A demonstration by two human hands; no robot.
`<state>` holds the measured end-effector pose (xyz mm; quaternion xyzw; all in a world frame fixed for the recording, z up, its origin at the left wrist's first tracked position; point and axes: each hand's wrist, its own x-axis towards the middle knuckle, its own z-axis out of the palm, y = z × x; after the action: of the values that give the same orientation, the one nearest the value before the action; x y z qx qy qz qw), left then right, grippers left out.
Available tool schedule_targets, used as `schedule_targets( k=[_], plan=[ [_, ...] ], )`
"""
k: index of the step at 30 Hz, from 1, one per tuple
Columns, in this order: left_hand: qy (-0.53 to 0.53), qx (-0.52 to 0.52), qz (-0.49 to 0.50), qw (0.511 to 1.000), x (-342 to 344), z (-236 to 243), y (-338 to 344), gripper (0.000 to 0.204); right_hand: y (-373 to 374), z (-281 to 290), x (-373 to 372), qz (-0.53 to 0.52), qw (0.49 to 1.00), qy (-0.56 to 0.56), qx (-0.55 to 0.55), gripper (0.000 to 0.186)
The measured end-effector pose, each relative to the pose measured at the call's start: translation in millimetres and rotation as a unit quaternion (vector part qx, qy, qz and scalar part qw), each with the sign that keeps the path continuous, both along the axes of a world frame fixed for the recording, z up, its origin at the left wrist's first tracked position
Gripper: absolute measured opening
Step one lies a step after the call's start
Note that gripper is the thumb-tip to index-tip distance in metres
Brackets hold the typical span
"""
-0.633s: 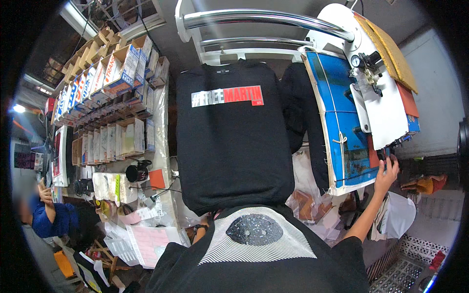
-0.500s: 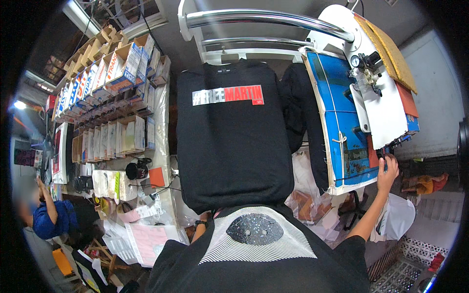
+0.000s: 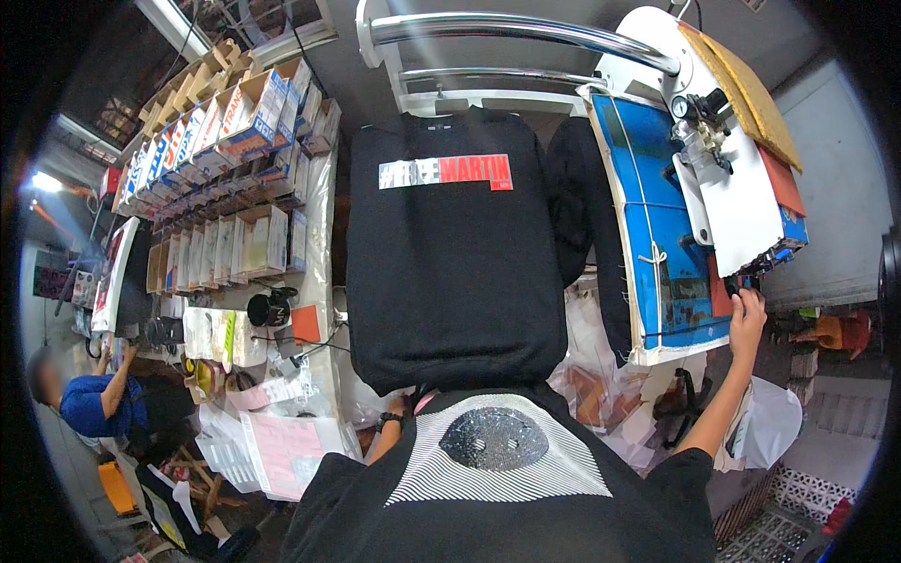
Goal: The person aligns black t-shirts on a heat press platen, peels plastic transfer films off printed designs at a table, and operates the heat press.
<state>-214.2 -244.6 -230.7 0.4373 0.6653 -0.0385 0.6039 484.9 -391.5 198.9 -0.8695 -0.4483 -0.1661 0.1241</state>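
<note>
A black sweatshirt [image 3: 457,272] lies spread in front of me, with a white and red lettered print [image 3: 446,173] across its chest. One sleeve [image 3: 608,281] hangs along its right side. My right hand [image 3: 748,317] reaches out to the heat press [image 3: 751,230], its fingers curled on a black handle [image 3: 743,281] at the near end of the white head. The blue press plate [image 3: 648,225] is swung out to the right of the garment. Beside the sweatshirt's near left corner is my left hand [image 3: 398,407]; the hem and my body hide its fingers.
Cardboard compartments [image 3: 235,235] full of flat pieces line the left bench. Nearer stand a black mug [image 3: 269,308] and pink and white sheets [image 3: 291,450]. A chrome bar [image 3: 526,33] crosses behind the sweatshirt. At far left a person in blue [image 3: 94,405] works.
My view has tilted and shifted slightly. The right hand stays at the handle, its fingers a little more bunched. More of my left hand shows. The person in blue has lowered their hands.
</note>
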Motion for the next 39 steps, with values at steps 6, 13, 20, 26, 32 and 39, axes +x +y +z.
schedule_targets(
  k=[6,13,20,26,32,39],
  plan=[
    [0.000,-0.002,0.004,1.000,-6,1,-24,0.044,0,5,-5,0.013,1.000,-0.002,-0.023,0.027],
    [0.005,-0.010,0.003,1.000,-15,3,-50,0.043,9,18,-44,0.013,0.998,-0.055,-0.036,0.021],
    [0.001,-0.008,-0.004,1.000,-23,12,-64,0.043,21,30,-94,0.027,0.996,-0.076,-0.031,0.020],
    [-0.007,-0.003,-0.010,1.000,-36,11,-56,0.042,47,36,-179,0.075,0.995,-0.039,-0.049,0.022],
    [-0.011,-0.019,-0.007,1.000,-65,8,-53,0.042,78,22,-242,0.153,0.988,-0.014,0.026,0.023],
    [-0.032,-0.030,-0.018,0.999,-96,4,-40,0.041,107,-3,-305,0.139,0.976,-0.021,0.166,0.063]
  ],
)
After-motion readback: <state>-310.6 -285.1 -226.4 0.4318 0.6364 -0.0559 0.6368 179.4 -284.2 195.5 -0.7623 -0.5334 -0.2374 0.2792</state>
